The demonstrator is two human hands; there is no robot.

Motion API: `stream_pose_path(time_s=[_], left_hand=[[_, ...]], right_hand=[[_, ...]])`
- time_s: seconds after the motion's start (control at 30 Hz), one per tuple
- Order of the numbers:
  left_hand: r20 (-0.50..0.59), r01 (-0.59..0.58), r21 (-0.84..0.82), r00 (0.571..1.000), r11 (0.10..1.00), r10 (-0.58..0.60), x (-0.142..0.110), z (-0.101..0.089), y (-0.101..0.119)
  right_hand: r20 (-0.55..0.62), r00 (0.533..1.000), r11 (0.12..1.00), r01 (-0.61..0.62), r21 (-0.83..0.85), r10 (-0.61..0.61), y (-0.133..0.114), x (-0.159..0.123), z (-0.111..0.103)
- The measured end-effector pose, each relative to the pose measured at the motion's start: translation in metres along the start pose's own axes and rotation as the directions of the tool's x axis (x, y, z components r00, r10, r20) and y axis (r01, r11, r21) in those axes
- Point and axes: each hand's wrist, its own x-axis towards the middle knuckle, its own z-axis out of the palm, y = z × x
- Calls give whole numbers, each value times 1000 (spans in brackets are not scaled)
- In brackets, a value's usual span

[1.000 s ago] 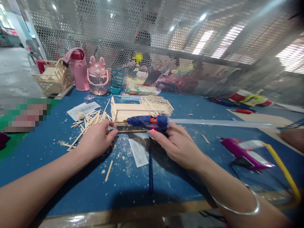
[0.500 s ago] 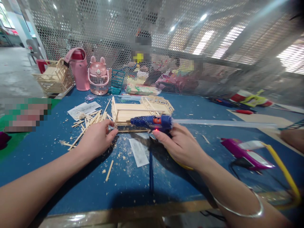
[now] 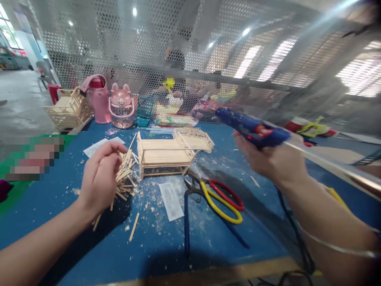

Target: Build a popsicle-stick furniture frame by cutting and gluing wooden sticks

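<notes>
My right hand (image 3: 276, 159) grips a blue hot glue gun (image 3: 253, 127), lifted over the right side of the table, its nozzle pointing left. A long clear glue stick (image 3: 336, 161) trails from its back. My left hand (image 3: 101, 178) is raised over a heap of thin wooden sticks (image 3: 126, 174), fingers curled inward; anything between them is hidden. Between the hands stands a small wooden stick model (image 3: 166, 153) shaped like a bed or bench, touched by neither hand. In front of it lie scissors with red and yellow handles (image 3: 223, 202) and blue-handled pliers (image 3: 187, 222).
A pink bottle (image 3: 99, 99), a pink-lidded clear bottle (image 3: 121, 109) and a packet of sticks (image 3: 175, 120) line the back by a perforated metal screen (image 3: 119, 47). Another wooden model (image 3: 70, 109) stands far left. A paper slip (image 3: 171, 201) lies up front; a black cable (image 3: 293, 226) hangs right.
My right hand has lifted the glue gun up and right, away from the wooden model. My left hand has left the model's corner and moved left over the sticks. The scissors are now uncovered.
</notes>
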Motion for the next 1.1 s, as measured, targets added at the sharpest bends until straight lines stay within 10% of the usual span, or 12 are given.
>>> stream_pose_path(time_s=[0.1, 0.23, 0.33, 0.57, 0.73, 0.87, 1.1], left_hand=[[233, 292, -592, 954, 751, -187, -15, 7, 9], [645, 704, -558, 701, 440, -304, -35, 28, 7], [709, 752, -494, 639, 437, -299, -41, 38, 3], [625, 626, -591, 754, 509, -200, -39, 38, 4], [560, 506, -619, 821, 601, -114, -39, 36, 6], [532, 470, -669, 844, 576, -71, -39, 34, 6], [543, 457, -634, 838, 624, -62, -34, 33, 3]], right_hand=[[96, 995, 956, 3, -294, 27, 33, 33, 25], [330, 944, 909, 154, -386, -20, 57, 58, 76], [368, 930, 911, 139, -388, 14, 61, 59, 110], [380, 925, 931, 140, -337, -2, 60, 63, 117], [-122, 983, 985, 148, 82, -138, -11, 40, 54], [168, 885, 759, 260, 597, -435, -87, -5, 21], [576, 782, 467, -429, 773, -236, -112, -35, 49]])
